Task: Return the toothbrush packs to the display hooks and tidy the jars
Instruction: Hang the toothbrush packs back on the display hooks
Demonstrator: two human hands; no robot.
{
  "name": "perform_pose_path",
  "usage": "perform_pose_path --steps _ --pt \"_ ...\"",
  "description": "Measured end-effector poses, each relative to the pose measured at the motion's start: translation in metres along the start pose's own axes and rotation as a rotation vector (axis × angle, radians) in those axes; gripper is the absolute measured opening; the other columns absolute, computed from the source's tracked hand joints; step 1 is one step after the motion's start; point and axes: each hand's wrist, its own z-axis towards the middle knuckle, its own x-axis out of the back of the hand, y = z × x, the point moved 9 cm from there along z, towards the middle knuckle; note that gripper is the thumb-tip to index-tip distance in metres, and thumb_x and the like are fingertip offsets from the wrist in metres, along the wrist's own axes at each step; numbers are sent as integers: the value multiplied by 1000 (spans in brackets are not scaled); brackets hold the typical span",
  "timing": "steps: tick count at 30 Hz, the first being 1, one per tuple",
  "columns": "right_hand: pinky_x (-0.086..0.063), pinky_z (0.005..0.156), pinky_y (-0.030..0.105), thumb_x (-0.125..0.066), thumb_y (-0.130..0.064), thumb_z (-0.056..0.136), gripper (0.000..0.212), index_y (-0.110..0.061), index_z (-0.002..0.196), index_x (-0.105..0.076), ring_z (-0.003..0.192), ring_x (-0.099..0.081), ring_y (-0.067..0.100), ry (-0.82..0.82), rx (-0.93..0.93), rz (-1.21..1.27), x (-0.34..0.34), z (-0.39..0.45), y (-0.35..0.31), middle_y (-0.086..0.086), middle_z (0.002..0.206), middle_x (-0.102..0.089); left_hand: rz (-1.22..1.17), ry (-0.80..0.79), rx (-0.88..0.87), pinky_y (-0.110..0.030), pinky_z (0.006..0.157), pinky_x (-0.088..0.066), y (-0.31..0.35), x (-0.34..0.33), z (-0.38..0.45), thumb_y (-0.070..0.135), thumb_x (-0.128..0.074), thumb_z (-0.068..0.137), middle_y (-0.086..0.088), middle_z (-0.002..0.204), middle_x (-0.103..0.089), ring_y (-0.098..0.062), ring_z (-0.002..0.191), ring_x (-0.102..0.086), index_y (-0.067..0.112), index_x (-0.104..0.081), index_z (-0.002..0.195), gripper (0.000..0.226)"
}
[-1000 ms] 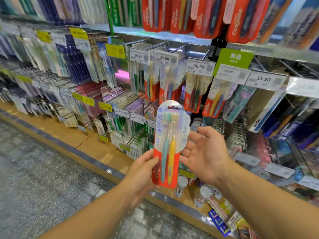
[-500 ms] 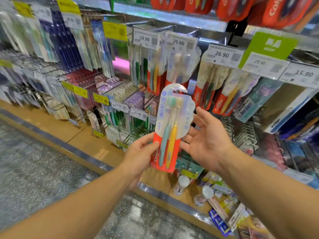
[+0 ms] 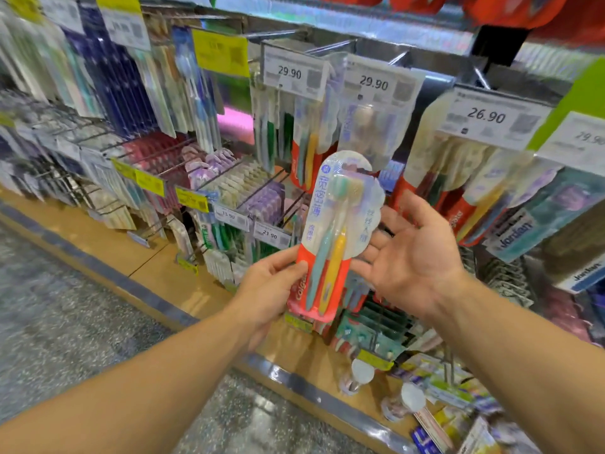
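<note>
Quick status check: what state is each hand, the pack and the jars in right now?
Left hand: grips the pack's lower left edge.
Right hand: open, palm up, fingers at the pack's right edge.
Toothbrush pack: upright, off the hooks.
Two white-lidded jars: on the bottom shelf, tipped.

The toothbrush pack (image 3: pixel 330 237) stood upright in front of the display hooks (image 3: pixel 330 47), its top just below the packs hanging under the two 29.90 price tags (image 3: pixel 293 73). The left hand (image 3: pixel 268 286) gripped the pack's lower left edge; the right hand (image 3: pixel 412 253) lay open at its right side, fingertips touching it. Right of the pack hung further packs under the 26.90 tag (image 3: pixel 487 116). Below and right of the pack, two jars (image 3: pixel 358 376) lay on the bottom shelf (image 3: pixel 157 273), near each other.
</note>
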Motion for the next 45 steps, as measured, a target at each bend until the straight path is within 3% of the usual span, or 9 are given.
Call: perform_pose_path --steps 5,9,15,21,25,31,35,39,45 --pt "-57 93 42 -53 -51 98 49 -10 114 -74 94 -74 29 -14 37 32 -7 31 -26 12 109 -74 17 -16 -1 -38 91 -58 7 -3 21 11 -54 104 0 117 -77 -19 107 -73 22 -68 131 33" --pt "-46 99 42 -59 -51 93 53 -10 125 -72 105 -55 35 1 83 24 -10 44 -31 18 119 -56 -5 -28 -50 -29 75 -58 19 -1 36 11 -55 104 -3 116 -77 -18 94 -75 20 -69 130 32" --pt "-52 101 45 -58 -46 94 42 -14 118 -73 106 -67 32 2 170 17 -12 47 -32 11 119 -70 -11 -92 -103 -26 61 -60 25 -4 43 12 -56 103 -4 108 -79 -14 77 -76 22 -73 120 26" --pt "-53 93 40 -60 -26 96 13 -16 97 -68 82 -63 24 31 226 -34 -7 42 -27 2 78 -65 39 -172 -133 -37 77 -63 19 -3 49 13 -56 104 -3 109 -79 -23 98 -77 24 -70 123 26" --pt "-54 98 47 -59 -17 97 23 -9 117 -70 88 -66 25 119 292 -216 7 42 -22 7 92 -72 114 -274 -159 -43 83 -63 5 -5 49 13 -58 103 -5 108 -79 -22 97 -76 22 -72 119 23" --pt "-49 40 22 -61 -4 93 7 -6 95 -68 41 -60 11 223 451 -381 38 33 -23 0 54 -64 199 -311 -270 -44 83 -61 -19 -16 54 12 -63 100 -11 106 -79 -25 92 -75 19 -74 114 19" --pt "-54 48 25 -68 -7 87 23 -6 110 -73 64 -69 21 246 546 -363 49 30 -31 5 84 -76 162 -240 -422 -47 85 -59 -19 -24 53 12 -70 94 -15 102 -78 -21 85 -71 18 -71 105 13" --pt "-46 40 20 -67 -12 94 7 -18 96 -69 40 -58 9 268 654 -324 57 17 -42 -2 57 -62 88 -312 -440 -47 86 -62 -35 -39 51 2 -67 94 -9 103 -79 -25 93 -76 16 -69 116 27" --pt "-47 37 21 -60 -6 96 14 -15 88 -65 40 -61 10 284 692 -376 75 -13 -27 5 66 -68 87 -346 -349 -38 74 -64 -70 -44 48 6 -69 94 -5 100 -79 -22 82 -77 16 -68 106 16"
